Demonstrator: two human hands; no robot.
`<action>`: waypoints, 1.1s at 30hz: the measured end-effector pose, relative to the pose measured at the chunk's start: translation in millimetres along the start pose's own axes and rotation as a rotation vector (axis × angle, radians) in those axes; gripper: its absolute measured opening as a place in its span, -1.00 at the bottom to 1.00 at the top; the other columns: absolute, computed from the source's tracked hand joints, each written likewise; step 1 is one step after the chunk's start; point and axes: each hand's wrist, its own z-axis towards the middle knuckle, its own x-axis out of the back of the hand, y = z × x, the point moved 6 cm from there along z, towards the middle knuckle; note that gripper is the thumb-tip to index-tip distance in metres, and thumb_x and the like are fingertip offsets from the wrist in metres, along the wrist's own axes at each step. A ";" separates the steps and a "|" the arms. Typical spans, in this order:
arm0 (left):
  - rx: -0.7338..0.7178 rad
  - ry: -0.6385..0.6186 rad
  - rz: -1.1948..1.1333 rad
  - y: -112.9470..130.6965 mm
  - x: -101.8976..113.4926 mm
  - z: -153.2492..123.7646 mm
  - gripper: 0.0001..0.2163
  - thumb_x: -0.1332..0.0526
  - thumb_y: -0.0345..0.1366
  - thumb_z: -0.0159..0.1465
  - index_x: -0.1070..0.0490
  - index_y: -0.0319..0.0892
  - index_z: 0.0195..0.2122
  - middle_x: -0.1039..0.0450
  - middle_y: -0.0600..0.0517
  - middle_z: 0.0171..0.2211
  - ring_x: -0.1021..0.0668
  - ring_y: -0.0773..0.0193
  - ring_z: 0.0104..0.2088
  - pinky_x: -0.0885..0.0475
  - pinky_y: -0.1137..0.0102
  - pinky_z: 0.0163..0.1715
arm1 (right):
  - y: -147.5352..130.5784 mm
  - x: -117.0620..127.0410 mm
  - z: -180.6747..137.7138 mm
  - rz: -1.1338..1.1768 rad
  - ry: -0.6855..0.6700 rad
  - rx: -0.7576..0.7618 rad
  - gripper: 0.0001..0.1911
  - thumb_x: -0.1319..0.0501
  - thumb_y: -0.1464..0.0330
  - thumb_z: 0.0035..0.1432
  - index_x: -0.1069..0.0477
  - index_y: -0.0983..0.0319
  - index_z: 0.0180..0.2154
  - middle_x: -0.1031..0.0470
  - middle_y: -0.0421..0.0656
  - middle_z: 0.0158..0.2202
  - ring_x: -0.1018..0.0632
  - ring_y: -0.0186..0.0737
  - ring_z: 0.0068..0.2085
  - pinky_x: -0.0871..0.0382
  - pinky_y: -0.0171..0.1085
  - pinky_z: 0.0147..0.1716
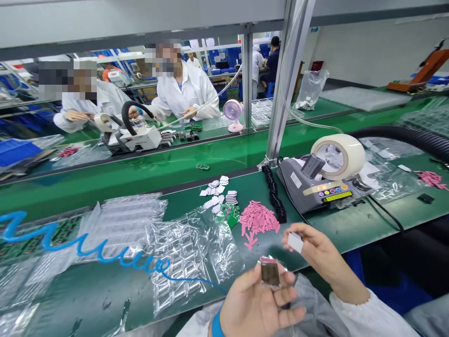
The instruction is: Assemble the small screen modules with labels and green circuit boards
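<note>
My left hand (254, 299), a blue strap around its wrist, holds a small square display module (270, 273) with a dark screen and a pink strip along its top edge. The thumb and fingers grip it at the sides, while the lower fingers are spread. To the right and slightly higher, my right hand (312, 245) pinches a small white rectangular pad (295, 242). The two held pieces are apart. Beyond my hands lies a heap of pink strips (259, 217), with a green circuit board (228, 214) beside it and white pads (214, 187) behind.
A grey tape dispenser (298, 187) with a large tape roll (354, 157) stands on the right. Clear plastic trays (178, 257) and a coiled blue cord (87, 248) lie left. Black parts (273, 194) line up near a metal post (280, 93). Two people in white coats work across the green belt (196, 161).
</note>
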 end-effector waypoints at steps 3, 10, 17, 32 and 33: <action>0.048 0.024 -0.036 -4.3 1.4 0.1 -0.69 -0.23 -0.18 0.15 -0.45 -0.37 -0.23 -0.57 0.01 -0.42 -0.55 0.34 -0.40 -0.31 0.27 -0.14 | -26.5 -12.7 3.9 -0.233 -0.160 0.084 -0.70 -0.35 0.30 0.00 -0.46 0.11 -0.15 -0.53 -0.15 -0.23 -0.51 -0.19 -0.21 -0.38 -0.26 -0.19; 0.093 0.103 0.032 -8.0 4.2 -2.1 -0.60 -0.25 -0.08 0.11 -0.47 -0.43 -0.30 -0.50 0.07 -0.56 -0.46 0.45 -0.54 -0.27 0.31 -0.17 | -66.2 -64.5 1.4 -0.956 -0.626 0.468 -0.70 -0.13 0.44 0.23 -0.36 0.08 -0.02 -0.47 -0.17 -0.05 -0.48 -0.27 -0.07 -0.35 -0.26 -0.05; 0.134 0.134 0.016 -12.1 7.9 -2.1 -0.61 -0.30 -0.10 0.06 -0.46 -0.43 -0.36 -0.47 0.10 -0.57 -0.41 0.47 -0.59 -0.26 0.27 -0.20 | -73.3 -81.9 -10.0 -1.008 -0.647 0.605 -0.80 -0.06 0.50 0.27 -0.38 0.23 -0.13 -0.49 -0.07 -0.12 -0.49 -0.32 -0.13 -0.41 -0.35 -0.17; -0.233 0.078 0.264 9.0 -19.8 -7.3 -0.77 -0.35 -0.26 0.03 -0.50 -0.40 -0.45 -0.39 0.00 -0.56 -0.45 0.44 -0.53 -0.28 0.55 -0.48 | -73.7 -103.9 -39.6 -1.266 -0.238 0.598 -0.87 -0.20 0.37 0.16 -0.46 0.20 -0.22 -0.56 -0.10 -0.27 -0.49 -0.13 -0.31 -0.45 -0.15 -0.37; -0.237 0.099 0.295 9.0 -19.9 -7.3 -0.75 -0.36 -0.24 0.02 -0.50 -0.40 -0.46 -0.38 0.00 -0.56 -0.43 0.45 -0.54 -0.26 0.57 -0.51 | -71.6 -105.3 -42.3 -1.250 -0.244 0.611 -0.84 -0.22 0.41 0.14 -0.45 0.22 -0.19 -0.56 -0.10 -0.28 -0.49 -0.14 -0.33 -0.45 -0.16 -0.37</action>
